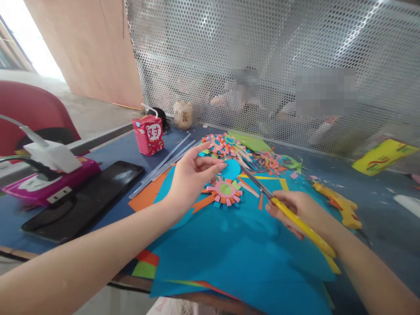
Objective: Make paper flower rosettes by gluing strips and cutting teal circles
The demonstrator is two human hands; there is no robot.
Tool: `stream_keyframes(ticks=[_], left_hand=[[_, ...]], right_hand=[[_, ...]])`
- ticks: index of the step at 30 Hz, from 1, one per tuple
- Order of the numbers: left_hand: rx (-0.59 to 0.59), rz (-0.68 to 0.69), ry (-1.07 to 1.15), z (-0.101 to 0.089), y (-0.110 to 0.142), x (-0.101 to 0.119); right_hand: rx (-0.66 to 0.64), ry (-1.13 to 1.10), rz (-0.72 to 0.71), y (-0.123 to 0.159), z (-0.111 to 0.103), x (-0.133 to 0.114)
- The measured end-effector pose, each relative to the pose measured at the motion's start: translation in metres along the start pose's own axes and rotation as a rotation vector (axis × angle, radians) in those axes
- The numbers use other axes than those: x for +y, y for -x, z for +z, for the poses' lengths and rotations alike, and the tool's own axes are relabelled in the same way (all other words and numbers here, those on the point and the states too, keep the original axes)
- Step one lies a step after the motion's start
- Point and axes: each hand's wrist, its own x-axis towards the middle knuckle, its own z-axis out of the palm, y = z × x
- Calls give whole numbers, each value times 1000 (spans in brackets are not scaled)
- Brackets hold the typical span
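Note:
Between the thumb and fingers of my left hand [193,175] is pinched a small blue paper circle [231,169]. My right hand [297,210] grips a pair of scissors with yellow handles [295,218]; their blades point up and left, the tips close to the circle's right edge. Just below the circle, a layered paper flower [225,191] with pink, orange and blue fringe and a green centre lies flat. Under both hands spreads a large sheet of blue paper [229,245], with orange and green sheets showing at its edges. Several finished-looking paper flowers [226,142] are piled behind.
Glue sticks [167,157], a red drink carton [148,134], a black phone [85,197] and a purple power strip [72,175] lie to the left. A yellow glue gun [339,203] rests right. Paper scraps [271,162] lie behind, before a perforated metal screen [197,57]; people are beyond it.

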Motion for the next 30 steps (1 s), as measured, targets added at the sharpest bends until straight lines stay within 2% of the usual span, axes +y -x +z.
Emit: stream_keyframes(ticks=[5,15,18,23,30], left_hand=[[-20,6,-5,0,0,-1],[11,-15,3,1,0,3],[-3,-87,41,2,1,3],[-117,-264,59,4,4,3],[-137,-258,69,3,4,3]], right_hand=[[-18,-8,6,0,-1,0],[-22,-43,27,2,-1,-2],[9,-44,9,2,-1,-2],[6,-86,14,1,1,0],[-40,-133,-38,-3,5,6]])
